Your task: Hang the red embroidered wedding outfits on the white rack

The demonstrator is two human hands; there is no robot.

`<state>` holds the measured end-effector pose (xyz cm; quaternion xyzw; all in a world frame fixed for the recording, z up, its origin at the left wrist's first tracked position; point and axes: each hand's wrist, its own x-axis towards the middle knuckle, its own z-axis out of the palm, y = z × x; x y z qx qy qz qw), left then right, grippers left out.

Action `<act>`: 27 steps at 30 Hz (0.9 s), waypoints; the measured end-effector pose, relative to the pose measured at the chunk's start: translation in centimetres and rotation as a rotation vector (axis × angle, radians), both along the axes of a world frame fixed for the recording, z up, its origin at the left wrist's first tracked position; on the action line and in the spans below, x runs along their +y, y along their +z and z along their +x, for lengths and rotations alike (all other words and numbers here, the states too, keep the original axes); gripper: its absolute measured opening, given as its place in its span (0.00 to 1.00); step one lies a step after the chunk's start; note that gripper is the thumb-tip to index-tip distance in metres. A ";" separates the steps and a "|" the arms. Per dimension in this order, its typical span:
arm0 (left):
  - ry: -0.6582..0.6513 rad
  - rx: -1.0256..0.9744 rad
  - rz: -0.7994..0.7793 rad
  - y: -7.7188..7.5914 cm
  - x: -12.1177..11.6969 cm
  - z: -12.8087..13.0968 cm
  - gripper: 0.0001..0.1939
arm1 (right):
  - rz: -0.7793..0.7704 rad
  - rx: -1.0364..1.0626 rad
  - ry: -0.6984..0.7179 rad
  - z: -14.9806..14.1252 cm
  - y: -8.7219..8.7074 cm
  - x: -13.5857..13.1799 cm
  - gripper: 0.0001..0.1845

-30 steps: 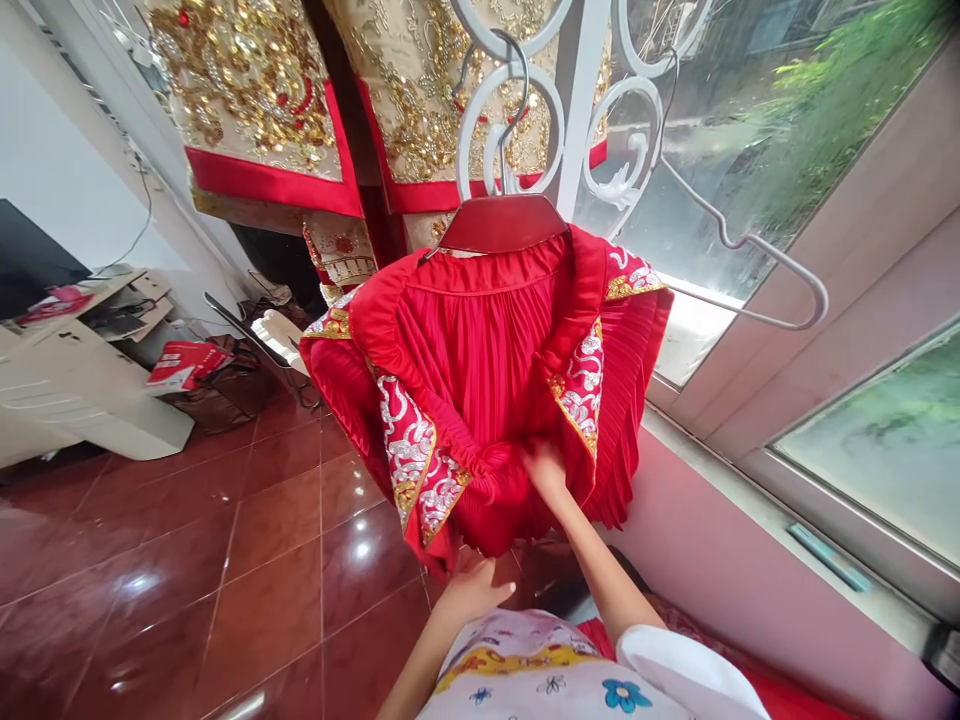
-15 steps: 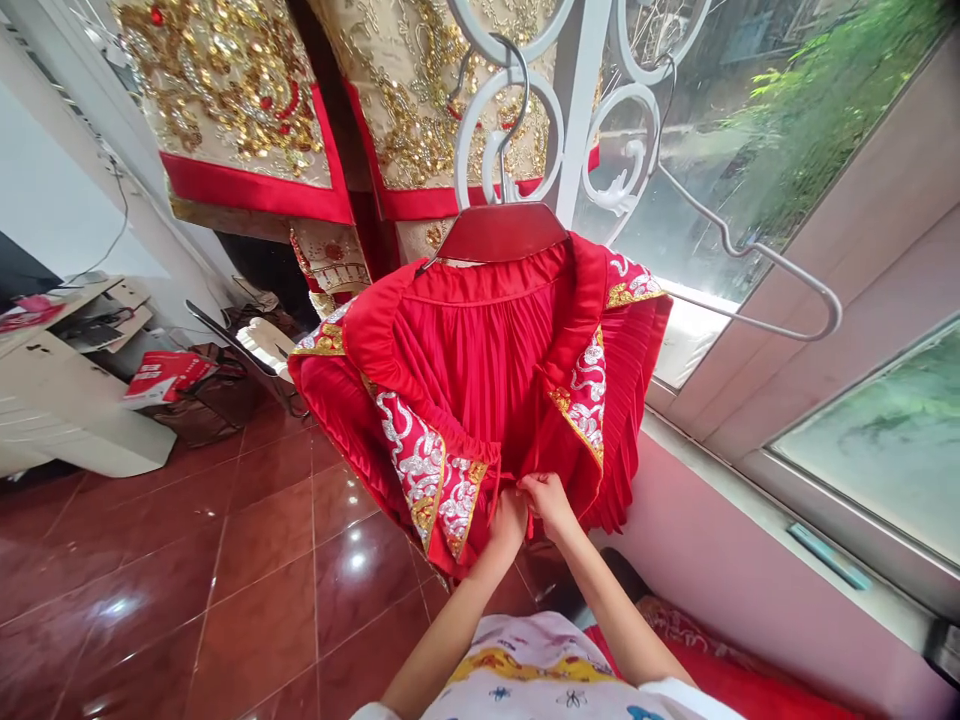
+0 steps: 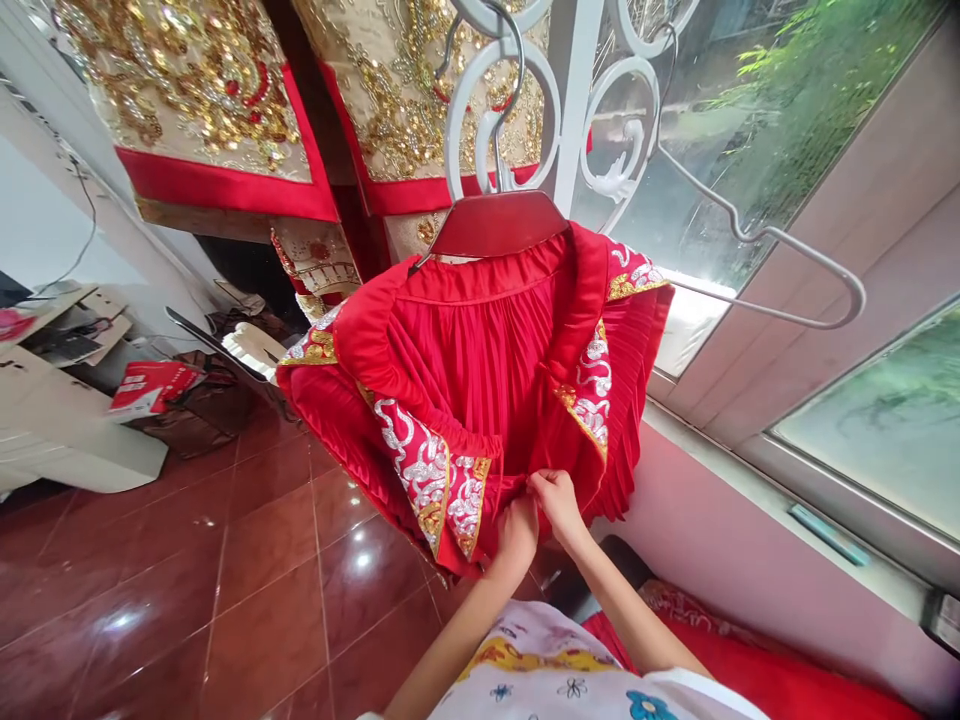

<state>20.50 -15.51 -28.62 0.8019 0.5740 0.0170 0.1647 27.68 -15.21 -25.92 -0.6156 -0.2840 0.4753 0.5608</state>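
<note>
A red pleated skirt (image 3: 480, 360) with a gathered waistband hangs on a dark red hanger (image 3: 499, 225). Silver and gold embroidered panels (image 3: 416, 460) trim its front edges. At the front opening, thin red fabric ties (image 3: 517, 482) run between my hands. My left hand (image 3: 520, 528) is closed around the ties, its fingertips partly hidden against the cloth. Touching it from the right, my right hand (image 3: 559, 500) pinches a tie between thumb and fingers. Both hands are at the skirt's lower front.
The hanger hooks onto white scrollwork bars (image 3: 502, 110) before a window. An empty wire hanger (image 3: 765, 240) hangs to the right. Gold-sequined garments (image 3: 210, 90) hang behind at left. A white desk (image 3: 82, 420) stands far left, and red cloth (image 3: 697, 650) lies at lower right.
My hands have shifted slightly right, staying close together at the ties. A loose tie end seen between them before is now hidden. The view has tilted a little.
</note>
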 end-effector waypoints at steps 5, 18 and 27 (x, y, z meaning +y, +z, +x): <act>-0.058 -0.123 0.071 5.1 -1.7 -3.5 0.15 | -0.008 -0.123 0.042 1.4 -1.9 -0.8 0.12; -0.268 0.015 0.840 13.6 4.7 -11.0 0.14 | -0.016 -0.115 0.116 3.3 -2.7 -2.2 0.11; -0.321 -0.373 1.234 16.7 3.9 -1.9 0.09 | 0.069 0.003 0.264 0.0 -1.5 -2.7 0.12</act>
